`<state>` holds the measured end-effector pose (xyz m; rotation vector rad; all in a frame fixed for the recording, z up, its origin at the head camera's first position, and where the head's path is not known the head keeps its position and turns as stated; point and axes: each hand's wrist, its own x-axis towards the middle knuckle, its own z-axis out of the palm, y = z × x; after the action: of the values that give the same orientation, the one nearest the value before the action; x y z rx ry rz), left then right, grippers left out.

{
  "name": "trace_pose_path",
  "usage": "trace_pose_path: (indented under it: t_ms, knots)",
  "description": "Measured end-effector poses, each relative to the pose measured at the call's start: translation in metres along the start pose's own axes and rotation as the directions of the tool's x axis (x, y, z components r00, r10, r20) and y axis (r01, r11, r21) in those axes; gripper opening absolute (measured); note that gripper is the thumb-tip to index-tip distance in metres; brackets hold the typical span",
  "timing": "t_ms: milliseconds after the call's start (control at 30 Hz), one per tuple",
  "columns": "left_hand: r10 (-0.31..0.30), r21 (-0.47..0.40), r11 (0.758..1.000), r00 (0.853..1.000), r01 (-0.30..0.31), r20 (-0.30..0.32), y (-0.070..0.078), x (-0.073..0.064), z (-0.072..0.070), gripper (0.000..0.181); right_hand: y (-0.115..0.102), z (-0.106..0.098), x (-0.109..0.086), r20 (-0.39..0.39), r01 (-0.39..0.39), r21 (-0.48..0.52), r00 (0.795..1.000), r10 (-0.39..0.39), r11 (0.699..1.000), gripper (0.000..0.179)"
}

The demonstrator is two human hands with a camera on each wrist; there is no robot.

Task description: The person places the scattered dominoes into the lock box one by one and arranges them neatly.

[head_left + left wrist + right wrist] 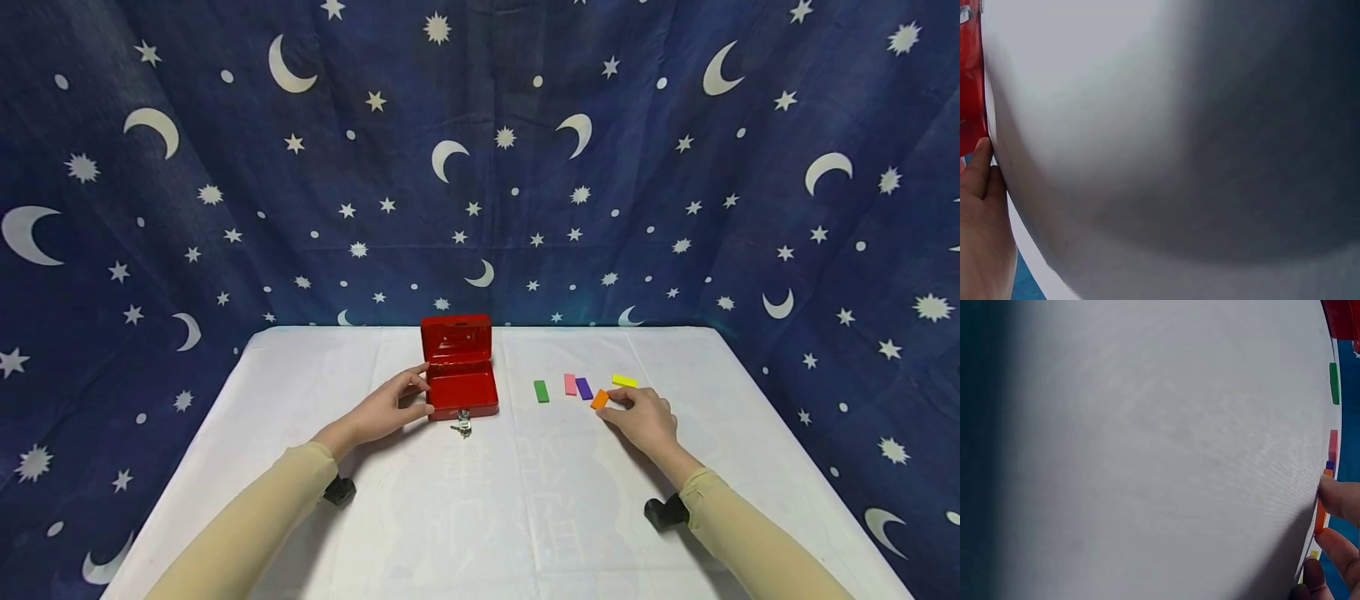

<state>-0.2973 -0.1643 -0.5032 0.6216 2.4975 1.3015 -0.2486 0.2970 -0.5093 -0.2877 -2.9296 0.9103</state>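
Observation:
A small red metal cash box stands on the table with its lid raised and nothing visible in its tray. A latch with small keys hangs at its front. My left hand touches the box's left side with extended fingertips, also seen touching the red wall in the left wrist view. To the right, my right hand pinches an orange rectangular block between thumb and finger, at table level. Beside it lie a purple block, a pink block and a yellow block. A green block lies nearer the box.
A white cloth covers the table. Behind and at both sides hangs a dark blue curtain with moons and stars. Black wrist devices sit under both wrists, close to the cloth.

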Motion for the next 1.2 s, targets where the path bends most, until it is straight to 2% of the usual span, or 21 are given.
trace_pose_path:
  t_ms: [200, 900, 1067, 1200]
  knots:
    - [0.009, -0.007, 1.000, 1.000, -0.009, 0.001, -0.001, -0.001, 0.000, 0.036, -0.001, 0.001, 0.002, -0.002, -0.011, 0.004, 1.000, 0.011, 1.000, 0.047]
    - [0.009, -0.009, 1.000, 1.000, -0.009, -0.005, 0.003, 0.000, -0.002, 0.033, -0.003, -0.003, 0.002, -0.021, 0.048, -0.048, 0.999, -0.049, 0.998, 0.046]
    - [-0.006, -0.007, 1.000, 1.000, 0.006, 0.012, 0.004, 0.001, -0.003, 0.034, -0.004, -0.004, 0.002, -0.005, 0.027, -0.024, 1.000, -0.027, 0.999, 0.049]
    - [-0.013, 0.003, 1.000, 1.000, 0.013, 0.018, 0.006, 0.001, -0.004, 0.035, -0.010, -0.009, 0.002, -0.013, 0.044, 0.001, 0.999, -0.044, 0.999, 0.051]
